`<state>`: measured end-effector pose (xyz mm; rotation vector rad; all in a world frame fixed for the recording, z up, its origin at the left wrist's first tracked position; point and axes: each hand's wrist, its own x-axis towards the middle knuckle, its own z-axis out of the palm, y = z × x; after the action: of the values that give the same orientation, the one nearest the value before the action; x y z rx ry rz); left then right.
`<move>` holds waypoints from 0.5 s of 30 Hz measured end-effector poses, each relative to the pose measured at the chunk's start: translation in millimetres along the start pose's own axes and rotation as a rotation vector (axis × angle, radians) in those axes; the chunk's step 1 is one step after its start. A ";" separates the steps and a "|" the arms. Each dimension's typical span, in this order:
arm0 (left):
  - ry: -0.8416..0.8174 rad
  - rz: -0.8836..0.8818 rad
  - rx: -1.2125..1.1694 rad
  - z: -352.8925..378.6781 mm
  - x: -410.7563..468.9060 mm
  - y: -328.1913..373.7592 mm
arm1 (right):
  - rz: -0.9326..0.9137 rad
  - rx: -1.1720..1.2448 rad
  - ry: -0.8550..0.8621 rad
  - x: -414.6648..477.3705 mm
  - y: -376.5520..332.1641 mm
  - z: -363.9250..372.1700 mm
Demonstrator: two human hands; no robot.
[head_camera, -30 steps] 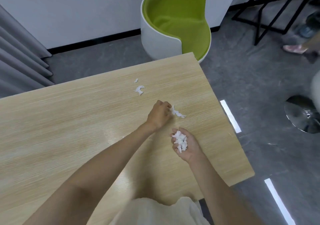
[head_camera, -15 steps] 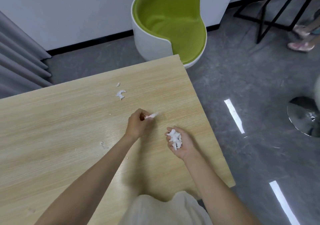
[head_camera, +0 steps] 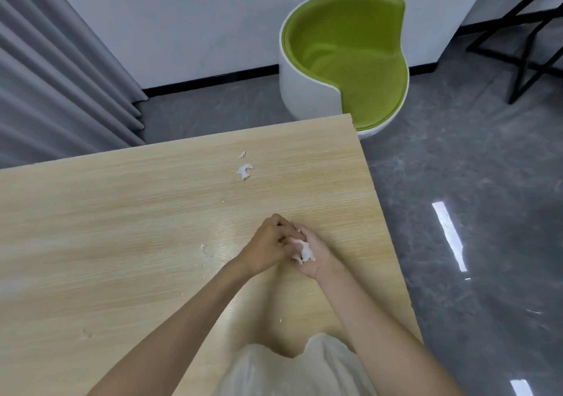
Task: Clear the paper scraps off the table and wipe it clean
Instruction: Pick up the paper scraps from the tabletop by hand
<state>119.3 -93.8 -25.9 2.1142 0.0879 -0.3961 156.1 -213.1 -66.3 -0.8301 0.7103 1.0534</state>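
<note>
Light wood desk [head_camera: 122,243] filled most of the view, w/ grey floor [head_camera: 457,167] to its right. 2 hands were together over the desk, near its right edge. Right hand [head_camera: 316,262] lay palm up, fingers curled round 1 wad of scraps [head_camera: 304,253], grasping it. Left hand [head_camera: 266,248] was knuckles-up w/ fingers bent, tips down on the wad. Whether it pinched a pc of its own couldn't be told, since the tips were hidden.

3 loose bits lay on the desk:
- 1 small scrap [head_camera: 203,247] just left of the left hand
- 1 larger scrap [head_camera: 244,171] well beyond the hands
- 1 tiny scrap [head_camera: 242,154] just past the larger one

At the near edge, a pale garment [head_camera: 292,371] showed btwn the 2 forearms. Beyond the desk's far right corner stood 1 round white chair [head_camera: 304,91] w/ green lining. Grey curtain [head_camera: 61,75] hung at far left, & 1 black metal frame [head_camera: 524,45] stood at far right.
</note>
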 end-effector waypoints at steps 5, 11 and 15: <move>0.218 -0.257 -0.355 -37.2 21.4 -11.9 | 0.057 0.102 -0.003 7.7 -1.0 -4.8; 0.513 -0.446 -0.097 -73.2 95.2 -58.4 | 0.057 0.067 -0.035 19.5 -13.5 0.3; 0.557 -0.515 0.020 -84.5 130.0 -74.9 | 0.061 0.024 0.008 31.2 -20.8 10.0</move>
<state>246.7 5.5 -85.3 2.1501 0.9648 -0.0898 187.2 -195.9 -82.1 -0.7966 0.7582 1.0944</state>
